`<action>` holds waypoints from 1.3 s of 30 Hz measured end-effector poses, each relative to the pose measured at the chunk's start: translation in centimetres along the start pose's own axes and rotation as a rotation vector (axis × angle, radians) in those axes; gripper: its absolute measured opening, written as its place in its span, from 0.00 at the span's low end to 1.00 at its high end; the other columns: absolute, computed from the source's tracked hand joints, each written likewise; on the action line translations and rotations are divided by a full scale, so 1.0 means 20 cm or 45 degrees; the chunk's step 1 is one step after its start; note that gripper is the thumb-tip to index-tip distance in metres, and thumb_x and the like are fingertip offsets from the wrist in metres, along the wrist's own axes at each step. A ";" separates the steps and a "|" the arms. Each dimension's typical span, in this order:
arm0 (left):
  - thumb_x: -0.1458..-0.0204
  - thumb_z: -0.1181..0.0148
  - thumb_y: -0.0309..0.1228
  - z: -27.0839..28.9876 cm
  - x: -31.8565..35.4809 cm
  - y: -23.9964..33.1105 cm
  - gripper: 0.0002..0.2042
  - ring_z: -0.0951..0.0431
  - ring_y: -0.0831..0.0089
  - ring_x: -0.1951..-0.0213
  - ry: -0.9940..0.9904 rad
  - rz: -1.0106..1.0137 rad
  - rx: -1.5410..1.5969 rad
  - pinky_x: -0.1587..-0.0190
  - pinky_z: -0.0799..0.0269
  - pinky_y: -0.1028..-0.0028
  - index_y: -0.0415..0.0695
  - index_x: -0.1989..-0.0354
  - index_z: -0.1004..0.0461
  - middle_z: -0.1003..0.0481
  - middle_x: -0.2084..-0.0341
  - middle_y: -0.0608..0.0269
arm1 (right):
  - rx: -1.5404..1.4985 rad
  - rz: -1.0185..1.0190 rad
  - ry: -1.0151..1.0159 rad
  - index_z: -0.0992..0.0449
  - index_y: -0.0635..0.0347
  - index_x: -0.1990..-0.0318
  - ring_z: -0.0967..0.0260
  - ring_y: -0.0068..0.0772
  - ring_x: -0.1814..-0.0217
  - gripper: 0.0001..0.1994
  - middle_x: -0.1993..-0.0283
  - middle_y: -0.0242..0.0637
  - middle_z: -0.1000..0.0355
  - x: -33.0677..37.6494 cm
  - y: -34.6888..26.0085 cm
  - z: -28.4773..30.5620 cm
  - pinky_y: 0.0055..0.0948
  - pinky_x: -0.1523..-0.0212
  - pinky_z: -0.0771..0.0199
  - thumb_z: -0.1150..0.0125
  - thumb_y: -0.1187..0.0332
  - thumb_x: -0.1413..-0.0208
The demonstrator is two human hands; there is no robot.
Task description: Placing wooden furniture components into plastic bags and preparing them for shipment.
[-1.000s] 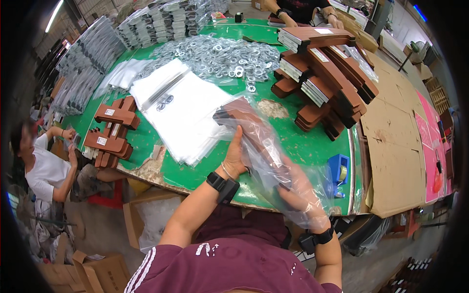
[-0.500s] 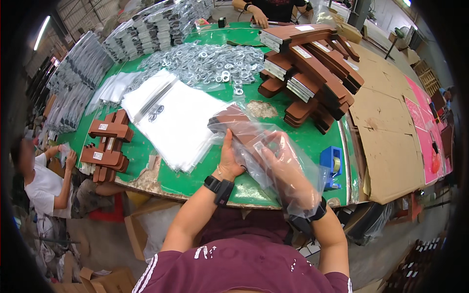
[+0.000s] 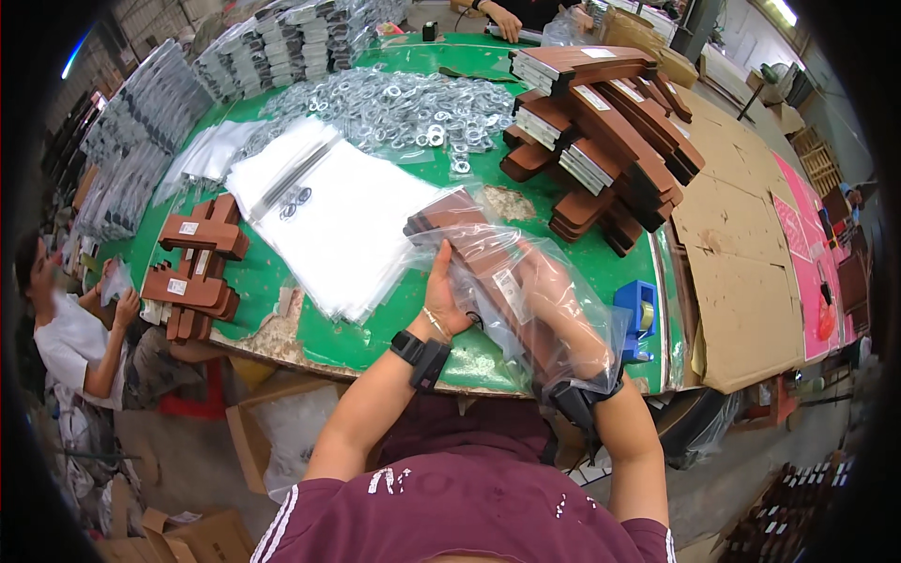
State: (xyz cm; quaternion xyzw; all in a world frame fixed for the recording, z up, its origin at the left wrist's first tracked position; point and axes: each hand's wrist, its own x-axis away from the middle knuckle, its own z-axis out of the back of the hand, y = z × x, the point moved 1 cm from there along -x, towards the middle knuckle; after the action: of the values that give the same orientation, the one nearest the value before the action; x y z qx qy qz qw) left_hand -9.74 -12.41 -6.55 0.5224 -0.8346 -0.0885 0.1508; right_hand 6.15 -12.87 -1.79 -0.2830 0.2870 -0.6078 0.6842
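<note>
A long reddish-brown piece (image 3: 455,218) with a white label lies slanted before me, inside a clear plastic bag (image 3: 587,258). My left hand (image 3: 447,298) grips the bag and the piece from the near left side, thumb upward along its edge and fingers underneath. My right hand (image 3: 544,272) reaches into the bag up to the wrist, against the far right side of the brown piece. Film and glare blur its fingers. A stack of flat white bags (image 3: 343,220) lies just left of my hands.
Brown pieces are piled at the back right (image 3: 615,141) and left (image 3: 197,267) of the green table (image 3: 422,361). Behind lie many small bagged rings (image 3: 394,108) and stacked grey packs (image 3: 141,141). A blue tape dispenser (image 3: 638,314) stands right. Co-workers sit left (image 3: 80,338) and behind (image 3: 507,19).
My right hand has shifted off the top of the brown piece toward its far right side, uncovering the label. My left hand stays nearly in place. The whole view has tilted slightly.
</note>
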 end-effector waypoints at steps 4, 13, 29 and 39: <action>0.47 0.50 0.57 -0.02 0.01 0.00 0.30 0.29 0.62 0.48 -0.022 0.031 -0.003 0.44 0.35 0.60 0.46 0.45 0.33 0.29 0.49 0.60 | -0.023 0.037 0.053 0.28 0.58 0.47 0.30 0.52 0.50 0.17 0.52 0.54 0.29 -0.03 0.06 -0.01 0.37 0.50 0.32 0.48 0.69 0.44; 0.47 0.49 0.57 -0.01 0.01 -0.02 0.30 0.29 0.63 0.48 -0.006 0.032 -0.074 0.43 0.36 0.60 0.47 0.45 0.33 0.29 0.48 0.60 | -0.234 0.059 -0.027 0.24 0.61 0.52 0.26 0.44 0.55 0.18 0.57 0.52 0.25 -0.07 0.08 0.05 0.31 0.52 0.31 0.41 0.69 0.53; 0.47 0.51 0.56 0.01 -0.02 -0.01 0.29 0.30 0.63 0.46 0.024 0.018 -0.101 0.42 0.38 0.57 0.48 0.44 0.34 0.29 0.48 0.61 | -0.057 -0.122 0.106 0.25 0.61 0.53 0.28 0.50 0.64 0.17 0.67 0.52 0.26 -0.09 0.13 -0.02 0.39 0.60 0.30 0.46 0.65 0.50; 0.47 0.49 0.54 0.02 -0.01 -0.01 0.28 0.30 0.62 0.47 0.057 0.044 -0.018 0.43 0.37 0.57 0.48 0.45 0.33 0.29 0.48 0.60 | 0.248 -0.052 0.216 0.24 0.63 0.60 0.29 0.57 0.59 0.13 0.62 0.56 0.28 -0.04 0.08 0.01 0.43 0.58 0.30 0.49 0.69 0.51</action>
State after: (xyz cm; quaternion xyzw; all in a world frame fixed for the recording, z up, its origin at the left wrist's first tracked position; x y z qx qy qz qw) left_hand -9.53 -12.26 -7.02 0.5085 -0.8393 -0.0798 0.1747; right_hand 7.20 -11.87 -2.74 -0.1685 0.2774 -0.6683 0.6694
